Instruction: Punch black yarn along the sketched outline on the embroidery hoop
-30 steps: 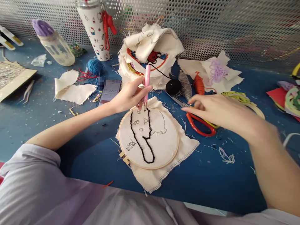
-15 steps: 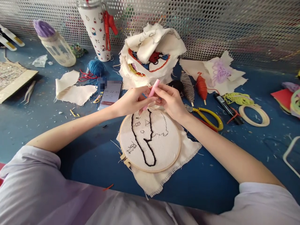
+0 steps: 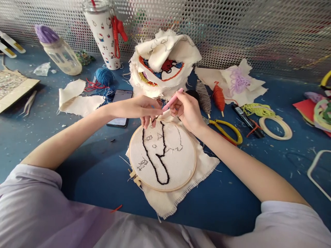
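A wooden embroidery hoop (image 3: 191, 148) lies flat on the blue table in front of me. It holds cream cloth (image 3: 178, 156) stitched with a black yarn outline. My right hand (image 3: 189, 111) grips a pink punch needle (image 3: 172, 100), slanted down to the left toward the hoop's far rim. My left hand (image 3: 144, 108) has its fingers pinched together at the tool's lower tip, just above the cloth. Whether it also pinches the black yarn there, I cannot tell.
Yellow-handled scissors (image 3: 230, 130) lie just right of the hoop, a phone (image 3: 119, 103) just left. Behind are a heap of embroidered cloth (image 3: 162, 63), orange (image 3: 219, 96) and grey (image 3: 204, 96) thread cones, blue yarn (image 3: 103, 75), a printed tumbler (image 3: 103, 34), a bottle (image 3: 60, 55) and a mesh wall.
My right hand left the scissors and took over the pink punch needle from my left hand. The tool tilted from upright to slanted. My left fingers slid down to its tip.
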A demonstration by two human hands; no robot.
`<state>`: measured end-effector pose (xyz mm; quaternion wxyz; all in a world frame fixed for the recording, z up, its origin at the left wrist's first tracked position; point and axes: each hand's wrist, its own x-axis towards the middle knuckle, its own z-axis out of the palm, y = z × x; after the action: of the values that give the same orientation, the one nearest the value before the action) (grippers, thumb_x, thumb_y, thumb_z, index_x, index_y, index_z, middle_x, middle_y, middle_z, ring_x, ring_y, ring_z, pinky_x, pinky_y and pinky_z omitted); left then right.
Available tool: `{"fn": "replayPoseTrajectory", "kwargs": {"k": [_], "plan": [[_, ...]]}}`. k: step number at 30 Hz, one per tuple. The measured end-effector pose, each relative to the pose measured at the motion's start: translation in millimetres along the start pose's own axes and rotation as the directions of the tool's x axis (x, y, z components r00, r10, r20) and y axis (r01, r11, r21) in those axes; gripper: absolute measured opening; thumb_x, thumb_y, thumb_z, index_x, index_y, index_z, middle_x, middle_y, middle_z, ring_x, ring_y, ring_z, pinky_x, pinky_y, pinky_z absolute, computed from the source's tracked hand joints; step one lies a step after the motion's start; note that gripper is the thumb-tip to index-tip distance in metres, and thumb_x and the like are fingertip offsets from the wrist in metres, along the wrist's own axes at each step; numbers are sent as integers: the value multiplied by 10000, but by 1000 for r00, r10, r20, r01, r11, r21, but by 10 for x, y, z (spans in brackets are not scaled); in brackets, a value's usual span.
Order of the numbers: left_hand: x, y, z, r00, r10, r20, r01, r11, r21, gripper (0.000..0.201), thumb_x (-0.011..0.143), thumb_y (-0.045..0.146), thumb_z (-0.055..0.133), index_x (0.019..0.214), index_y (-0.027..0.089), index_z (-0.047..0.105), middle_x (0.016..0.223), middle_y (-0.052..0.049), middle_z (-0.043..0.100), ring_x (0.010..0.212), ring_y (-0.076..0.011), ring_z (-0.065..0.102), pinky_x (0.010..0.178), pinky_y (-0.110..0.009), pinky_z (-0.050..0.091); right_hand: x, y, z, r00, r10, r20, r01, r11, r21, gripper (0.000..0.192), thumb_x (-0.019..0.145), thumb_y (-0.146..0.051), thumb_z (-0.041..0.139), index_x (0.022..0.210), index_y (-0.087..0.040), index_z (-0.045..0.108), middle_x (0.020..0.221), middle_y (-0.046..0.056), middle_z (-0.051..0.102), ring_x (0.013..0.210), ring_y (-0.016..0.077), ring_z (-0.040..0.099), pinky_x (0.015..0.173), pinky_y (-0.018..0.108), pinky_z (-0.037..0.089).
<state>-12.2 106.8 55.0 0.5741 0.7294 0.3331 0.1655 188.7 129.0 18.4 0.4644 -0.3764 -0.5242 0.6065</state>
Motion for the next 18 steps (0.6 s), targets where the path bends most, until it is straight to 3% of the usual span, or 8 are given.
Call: {"fn": "replayPoseTrajectory", "kwargs": {"k": [5, 10, 18], "plan": [[2, -44, -31, 999, 44, 12, -44, 999, 11, 138, 869, 271, 603, 930, 151, 637, 713, -39, 717, 610, -120, 708, 531, -179, 540, 22, 34, -32, 999, -27, -44, 25, 999, -41, 341, 861, -479, 584, 651, -215, 528, 603, -16, 537, 529, 89, 478, 505, 239, 424], [0, -86, -53, 997, 74, -32, -69, 988, 137, 152, 873, 286, 597, 918, 147, 636, 726, -37, 734, 627, -124, 722, 529, -175, 556, 40, 79, -40, 995, -82, -63, 78, 995, -61, 366, 863, -501, 573, 639, -220, 509, 579, -27, 517, 514, 91, 480, 526, 256, 434], [6, -78, -18, 997, 40, -64, -36, 998, 51, 114, 859, 239, 595, 923, 148, 619, 743, -54, 732, 625, -138, 720, 547, -208, 569, 19, 48, -11, 998, -46, -45, 46, 999, -8, 306, 826, -475, 644, 692, -219, 544, 590, -25, 556, 528, 89, 478, 520, 238, 428]]}}
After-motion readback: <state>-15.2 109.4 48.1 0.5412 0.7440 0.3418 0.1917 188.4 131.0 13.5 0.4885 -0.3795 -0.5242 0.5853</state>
